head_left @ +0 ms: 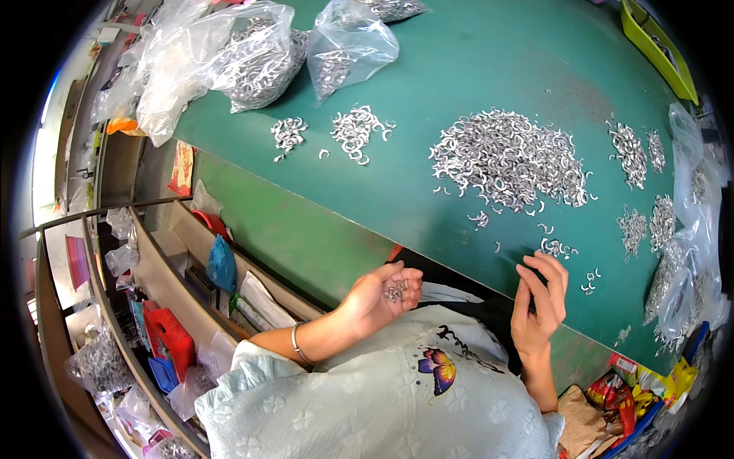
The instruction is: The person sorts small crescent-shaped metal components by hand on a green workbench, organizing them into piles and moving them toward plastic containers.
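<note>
My left hand (375, 300) is turned palm up in front of my body, past the table's near edge. Its fingers curl around a few small silver metal pieces (394, 291) lying in the palm. My right hand (541, 302) is at the near edge of the table, fingers bent and apart, and nothing shows in it. Just beyond its fingertips lies a small cluster of silver crescent-shaped metal pieces (556, 248). Farther back spreads a large heap of the same curved pieces (508, 161). A few loose ones (589, 282) rest to the right of my right hand.
Smaller heaps sit at left (359, 134) and right (629, 155) on the green table (459, 53). Filled clear plastic bags (256, 65) stand at the back left; another bag (692, 252) lines the right edge. A yellow-green tray (657, 50) is far right. Cluttered shelves (172, 306) flank my left.
</note>
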A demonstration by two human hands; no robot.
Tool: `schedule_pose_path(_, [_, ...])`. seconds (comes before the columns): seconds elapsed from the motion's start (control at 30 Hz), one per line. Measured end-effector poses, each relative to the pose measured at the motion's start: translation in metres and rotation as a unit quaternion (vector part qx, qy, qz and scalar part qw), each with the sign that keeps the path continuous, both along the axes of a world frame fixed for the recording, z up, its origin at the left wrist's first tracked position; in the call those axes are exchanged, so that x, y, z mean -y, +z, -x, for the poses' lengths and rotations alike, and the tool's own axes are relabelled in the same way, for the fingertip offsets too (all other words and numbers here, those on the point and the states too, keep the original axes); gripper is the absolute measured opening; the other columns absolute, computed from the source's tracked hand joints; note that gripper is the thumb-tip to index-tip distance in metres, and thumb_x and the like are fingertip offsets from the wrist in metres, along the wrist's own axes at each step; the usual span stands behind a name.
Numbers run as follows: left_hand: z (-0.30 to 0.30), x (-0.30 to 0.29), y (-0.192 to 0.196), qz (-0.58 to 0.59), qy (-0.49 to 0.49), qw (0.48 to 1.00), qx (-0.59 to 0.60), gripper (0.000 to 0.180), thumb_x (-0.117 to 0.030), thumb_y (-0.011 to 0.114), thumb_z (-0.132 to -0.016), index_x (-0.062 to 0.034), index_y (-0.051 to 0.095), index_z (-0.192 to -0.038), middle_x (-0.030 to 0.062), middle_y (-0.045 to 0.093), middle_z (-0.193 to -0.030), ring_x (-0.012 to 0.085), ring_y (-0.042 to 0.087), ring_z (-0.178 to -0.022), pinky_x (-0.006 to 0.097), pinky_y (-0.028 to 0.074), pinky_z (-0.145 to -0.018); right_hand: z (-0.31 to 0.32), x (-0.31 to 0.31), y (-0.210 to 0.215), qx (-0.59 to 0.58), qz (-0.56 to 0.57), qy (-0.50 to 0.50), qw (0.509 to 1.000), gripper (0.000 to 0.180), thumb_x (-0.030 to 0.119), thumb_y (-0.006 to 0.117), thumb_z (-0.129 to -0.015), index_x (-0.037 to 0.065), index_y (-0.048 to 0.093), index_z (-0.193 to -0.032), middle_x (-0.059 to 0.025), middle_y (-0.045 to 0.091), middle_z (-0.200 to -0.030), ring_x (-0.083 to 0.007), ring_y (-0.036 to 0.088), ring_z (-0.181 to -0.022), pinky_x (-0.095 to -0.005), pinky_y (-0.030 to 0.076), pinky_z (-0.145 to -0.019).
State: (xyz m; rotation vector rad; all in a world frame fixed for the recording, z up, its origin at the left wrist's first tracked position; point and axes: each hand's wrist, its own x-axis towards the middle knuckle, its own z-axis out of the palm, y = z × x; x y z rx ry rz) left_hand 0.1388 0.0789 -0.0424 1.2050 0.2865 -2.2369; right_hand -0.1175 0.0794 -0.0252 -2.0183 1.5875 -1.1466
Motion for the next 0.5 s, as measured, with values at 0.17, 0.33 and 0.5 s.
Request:
schedule_pose_path(0.17, [-0.001,0.011,0.038,0.077,0.071,0.994,-0.006,0.016,-0.013,0.049,-0.099,-0.0012,0.058,-0.107,0.0067,0.059,-0.100,0.0167,0.053,-0.091,0.029,0.045,-0.077,-0.001,0.002,-0.002,0.013,0.008,0.005,1.000,0.023,-0.013,0.062,-0.074,-0.004,0.069,-0.094,-0.0156,0.064,-0.099,-0.0351,0.060,-0.098,-0.0418,0.049,-0.086])
schedule_pose_path(0.33, [-0.004,0.064,0.059,0.148,0.128,0.981,-0.001,0.021,-0.006,0.049,-0.098,0.0030,0.052,-0.116,0.0085,0.057,-0.103,0.0197,0.054,-0.098,0.033,0.048,-0.090,0.005,0.001,0.001,0.012,0.021,-0.014,1.000,0.022,-0.013,0.063,-0.075,-0.004,0.069,-0.093,-0.0147,0.064,-0.096,-0.0333,0.061,-0.095,-0.0404,0.048,-0.083])
schedule_pose_path(0.5, [-0.001,0.098,0.084,0.293,0.062,0.949,-0.093,0.029,-0.003,0.047,-0.098,0.0090,0.050,-0.124,0.0156,0.055,-0.114,0.0241,0.054,-0.107,0.036,0.047,-0.097,0.018,-0.002,0.004,0.020,0.021,-0.042,0.999,0.021,-0.013,0.063,-0.075,-0.004,0.068,-0.093,-0.0149,0.064,-0.093,-0.0323,0.061,-0.090,-0.0402,0.048,-0.081])
